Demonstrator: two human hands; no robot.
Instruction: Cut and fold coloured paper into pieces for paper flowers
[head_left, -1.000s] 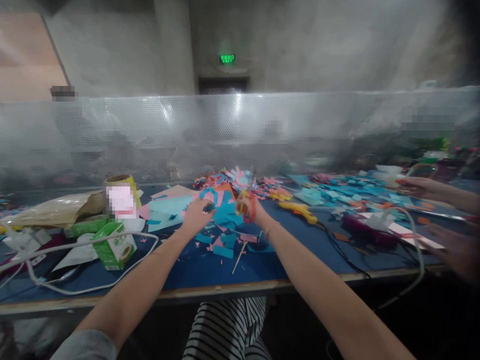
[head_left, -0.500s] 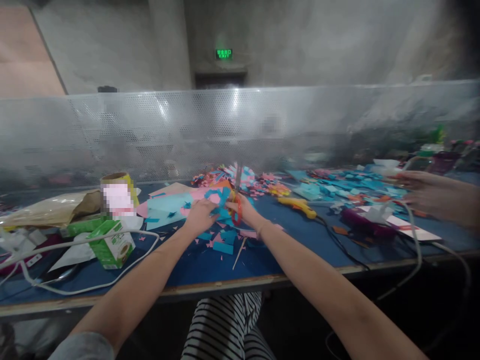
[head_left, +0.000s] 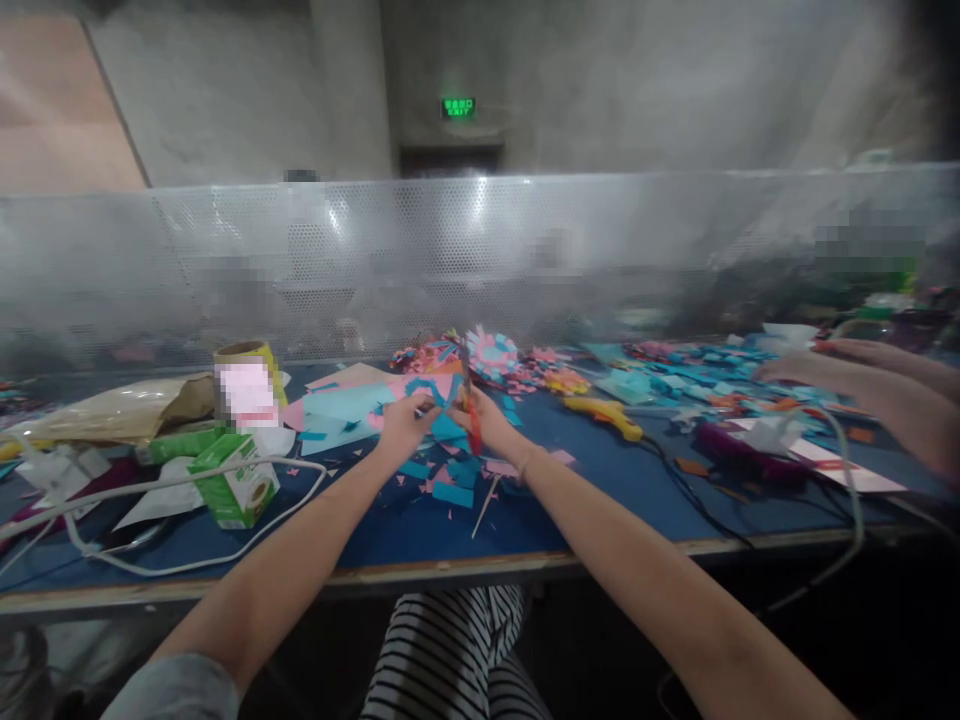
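Both my arms reach out over a blue table [head_left: 390, 540]. My left hand [head_left: 405, 425] pinches a small blue paper piece [head_left: 433, 388] held up above the table. My right hand [head_left: 491, 425] grips red-handled scissors [head_left: 472, 425], whose blades point up beside that paper. Blue and pink paper scraps [head_left: 450, 480] lie scattered under both hands, and a thin wooden stick [head_left: 484, 505] rests just in front of them. Larger blue and pink sheets [head_left: 341, 408] lie to the left of my hands.
A green carton [head_left: 236, 485], white cables [head_left: 172, 490], a tape roll [head_left: 247, 385] and a brown bag [head_left: 120, 410] sit at left. A yellow glue gun [head_left: 604, 415] lies at right. Another person's hands [head_left: 862, 385] work at far right. A perforated screen [head_left: 480, 260] backs the table.
My hands have drawn closer together, with the scissors brought up against the blue paper. The other person's hands at right have shifted, and the view has swung slightly.
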